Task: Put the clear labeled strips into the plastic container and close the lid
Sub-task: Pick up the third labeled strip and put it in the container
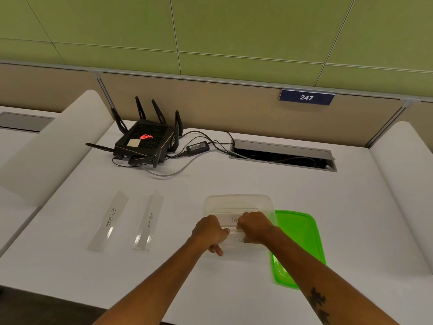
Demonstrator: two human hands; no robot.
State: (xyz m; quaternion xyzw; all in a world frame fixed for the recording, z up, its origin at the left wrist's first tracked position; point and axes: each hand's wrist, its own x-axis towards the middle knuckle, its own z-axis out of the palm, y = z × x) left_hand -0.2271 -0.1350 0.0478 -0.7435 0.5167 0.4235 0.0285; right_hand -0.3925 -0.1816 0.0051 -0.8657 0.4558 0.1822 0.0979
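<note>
A clear plastic container [236, 202] stands open on the white desk. Inside it lie two clear strips, one lettered "TIG…" [230, 219] and one lettered "DOG" [237, 240]. My left hand [209, 233] and my right hand [254, 226] are both over the container with fingers curled on these strips; which hand holds which strip is unclear. Two more clear strips lie on the desk to the left, "ZEBRA" [109, 220] and "BEAR" [148, 221]. The green lid [302, 240] lies flat just right of the container, partly under my right forearm.
A black router [146, 139] with antennas, its power brick [198, 147] and cables sit at the back of the desk. A cable hatch [283, 154] is open at the back right. White dividers rise on both sides of the desk.
</note>
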